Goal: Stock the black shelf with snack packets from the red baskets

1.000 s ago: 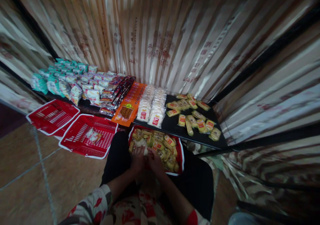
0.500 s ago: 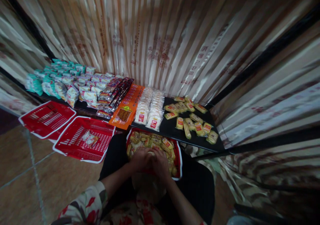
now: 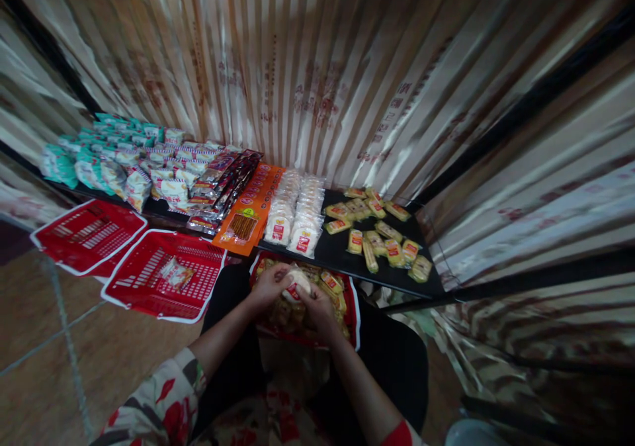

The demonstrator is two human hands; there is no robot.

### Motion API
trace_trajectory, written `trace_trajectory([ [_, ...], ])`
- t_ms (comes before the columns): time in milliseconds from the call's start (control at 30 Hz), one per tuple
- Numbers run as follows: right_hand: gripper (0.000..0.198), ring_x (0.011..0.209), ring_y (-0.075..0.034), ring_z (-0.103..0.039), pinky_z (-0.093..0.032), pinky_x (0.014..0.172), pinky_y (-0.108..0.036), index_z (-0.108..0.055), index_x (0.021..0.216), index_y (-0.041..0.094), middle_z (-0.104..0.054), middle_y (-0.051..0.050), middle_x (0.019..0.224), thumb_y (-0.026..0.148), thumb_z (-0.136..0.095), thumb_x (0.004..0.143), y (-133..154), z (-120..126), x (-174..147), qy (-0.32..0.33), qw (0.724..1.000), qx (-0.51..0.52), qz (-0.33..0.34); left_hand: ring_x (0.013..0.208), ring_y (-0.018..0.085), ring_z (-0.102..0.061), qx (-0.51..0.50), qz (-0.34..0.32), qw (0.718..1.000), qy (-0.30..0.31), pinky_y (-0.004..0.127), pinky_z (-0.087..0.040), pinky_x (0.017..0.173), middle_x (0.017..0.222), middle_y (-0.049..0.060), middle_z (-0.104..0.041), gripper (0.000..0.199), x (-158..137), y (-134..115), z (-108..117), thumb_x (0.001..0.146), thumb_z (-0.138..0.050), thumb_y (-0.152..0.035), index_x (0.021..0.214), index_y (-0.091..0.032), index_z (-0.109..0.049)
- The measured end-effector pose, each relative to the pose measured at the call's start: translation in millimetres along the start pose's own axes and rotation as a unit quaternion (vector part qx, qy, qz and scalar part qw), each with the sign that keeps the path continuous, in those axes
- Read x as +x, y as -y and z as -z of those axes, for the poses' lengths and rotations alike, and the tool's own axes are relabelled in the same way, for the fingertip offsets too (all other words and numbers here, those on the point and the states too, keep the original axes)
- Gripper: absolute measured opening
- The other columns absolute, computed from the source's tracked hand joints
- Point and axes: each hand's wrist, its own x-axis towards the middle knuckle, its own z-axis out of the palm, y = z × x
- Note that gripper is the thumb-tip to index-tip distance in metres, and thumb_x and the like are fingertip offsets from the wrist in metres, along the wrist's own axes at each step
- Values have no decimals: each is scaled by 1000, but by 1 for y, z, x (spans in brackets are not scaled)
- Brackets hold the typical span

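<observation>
Between my two hands is a white round rice cracker packet (image 3: 296, 282) with a red label. My left hand (image 3: 269, 286) grips its left side, fingers closed. My right hand (image 3: 319, 306) pinches its right side. Both hands are above a red basket (image 3: 355, 313) on my lap, filled with yellow-wrapped snack packets (image 3: 333, 283). Just beyond the basket, two rows of similar white cracker packets (image 3: 303, 224) lie on a black shelf (image 3: 331, 255). To their right, more yellow snack packets (image 3: 381, 239) are scattered on the shelf.
Left along the shelf are an orange snack bag (image 3: 243, 224), dark shiny packets (image 3: 223, 184), white bags (image 3: 171, 175) and teal bags (image 3: 94, 158). Two red baskets stand on the floor, the nearer basket (image 3: 143, 280) holding one packet (image 3: 174, 274). Black poles (image 3: 536, 112) frame the draped curtain (image 3: 297, 55).
My hands have risen slightly from low over the yellow packets and moved apart a little. The white cracker packet now shows between them, label up.
</observation>
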Motion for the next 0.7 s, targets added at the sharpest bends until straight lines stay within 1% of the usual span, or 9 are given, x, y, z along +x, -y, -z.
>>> trace_trajectory([
  [100,55,70,-22,-65,-52,65,-33,-66,96,17,-71,-4,78,60,-67,62,9,-5,-5,16,998,51,-33,79,15,-64,-39,23,999,-14,28,-51,76,85,4,-69,25,-2,5,2,68,-67,-23,92,-16,-63],
  [200,53,71,-23,-66,-52,63,-34,-64,102,17,-71,-7,83,59,-60,70,17,-8,-12,24,996,67,-48,72,13,-62,-84,53,994,-39,25,-50,69,80,3,-66,27,-5,8,-2,65,-70,-27,89,-15,-62],
  [300,48,75,-24,-67,-52,64,-36,-65,101,18,-71,-10,86,57,-48,79,17,-9,-16,35,998,12,-44,61,10,-57,-116,89,988,-53,22,-47,59,73,-1,-61,29,-6,7,-7,63,-71,-32,84,-15,-60],
  [367,45,77,-24,-67,-53,67,-37,-65,100,19,-71,-10,87,55,-44,81,13,-7,-13,27,998,-41,-36,56,8,-53,-111,95,988,-52,21,-44,56,66,-4,-57,27,-6,5,-6,62,-70,-31,81,-16,-59],
  [467,46,86,-25,-65,-53,74,-38,-63,105,19,-70,-10,95,51,-54,74,5,-4,-4,-52,990,-126,21,58,8,-52,-44,62,997,-34,20,-43,59,65,-5,-54,20,-3,-4,2,66,-65,-25,83,-17,-59],
  [533,49,93,-25,-62,-51,79,-38,-62,109,20,-67,-9,103,47,-61,68,4,-1,2,-106,973,-189,80,65,10,-54,30,23,999,-10,21,-44,64,70,-4,-58,19,-1,-11,12,67,-62,-20,86,-17,-61],
  [567,49,94,-24,-61,-50,81,-38,-61,110,21,-66,-9,105,44,-62,67,5,0,5,-118,964,-215,103,70,11,-55,67,3,998,6,22,-44,66,75,-2,-59,20,1,-16,16,68,-61,-19,88,-18,-62],
  [633,41,87,-21,-61,-50,78,-34,-64,104,22,-67,-6,99,42,-63,68,10,0,10,-102,955,-247,129,78,13,-57,130,-31,991,33,23,-45,72,84,0,-61,23,4,-23,25,68,-60,-16,90,-19,-64],
  [700,33,73,-18,-60,-50,68,-29,-66,94,21,-67,-4,86,43,-61,70,17,-3,13,-60,958,-247,129,83,14,-57,172,-52,983,31,25,-46,77,90,0,-61,27,7,-30,31,68,-58,-13,93,-20,-64],
])
